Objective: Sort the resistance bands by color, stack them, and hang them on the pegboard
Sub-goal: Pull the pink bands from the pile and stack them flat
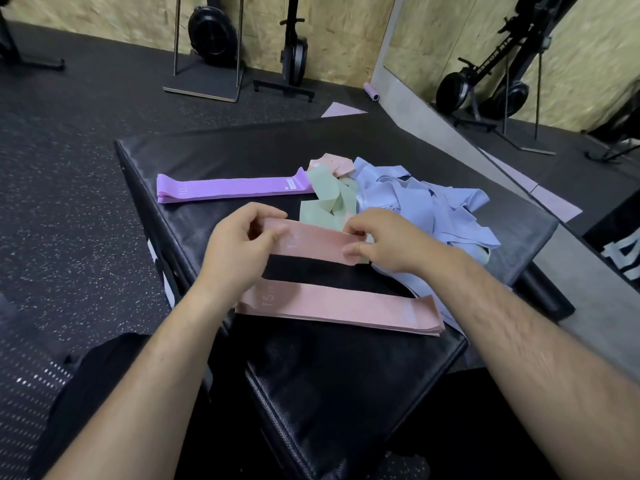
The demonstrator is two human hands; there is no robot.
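Note:
A pink resistance band (313,244) is stretched flat between my hands above the black padded box (346,368). My left hand (239,251) pinches its left end and my right hand (388,242) pinches its right end. Below it, near me, lies a neat stack of pink bands (339,308). A flat stack of purple bands (228,189) lies farther back on the left. To the right sits a loose heap with green bands (327,199), light blue bands (426,209) and a few pink bands (332,164) at its far side.
The box stands on a dark speckled gym floor (69,168). Rowing machines (294,50) and metal stands line the wooden back wall. A pink foam roller (371,91) and a mirror (485,64) lie at the far right. No pegboard is in view.

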